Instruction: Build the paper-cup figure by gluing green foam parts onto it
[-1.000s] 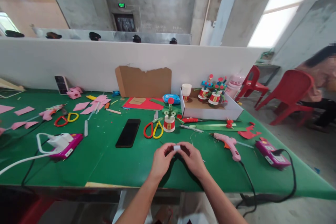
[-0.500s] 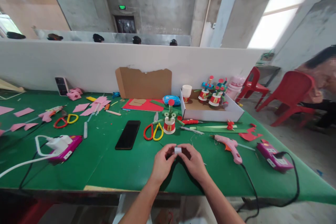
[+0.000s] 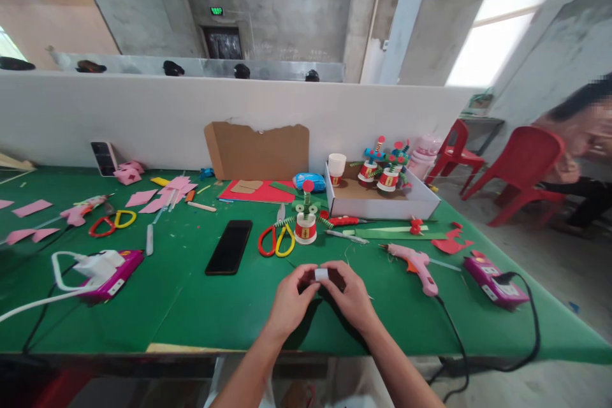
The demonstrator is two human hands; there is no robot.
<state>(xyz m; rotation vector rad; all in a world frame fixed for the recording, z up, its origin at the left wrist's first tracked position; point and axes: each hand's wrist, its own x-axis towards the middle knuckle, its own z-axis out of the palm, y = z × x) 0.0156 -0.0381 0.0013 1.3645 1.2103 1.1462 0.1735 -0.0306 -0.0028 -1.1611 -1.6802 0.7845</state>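
Observation:
Between the fingertips of both hands is a small white piece of what looks like paper (image 3: pixel 321 275), held above the green table (image 3: pixel 191 312). My left hand (image 3: pixel 292 296) pinches its left end, and my right hand (image 3: pixel 349 293) grips its right end. Just beyond the fingers stands a paper-cup figure (image 3: pixel 305 228) with a red band, green coiled arms and a red disc on top. Red-and-yellow scissors (image 3: pixel 276 241) lie beside its left arm. A black phone (image 3: pixel 229 247) rests flat to the left of my hands.
At right lie a pink glue gun (image 3: pixel 415 264) and a purple power strip (image 3: pixel 495 282). A white box (image 3: pixel 382 207) holds several cup figures. On the left are another power strip (image 3: pixel 115 277), a second glue gun (image 3: pixel 81 211) and pink paper pieces (image 3: pixel 32 207). A person (image 3: pixel 574 140) sits far right.
The whole view has shifted slightly, so things sit a little further left. Both hands keep their hold on the white piece, with hardly any movement.

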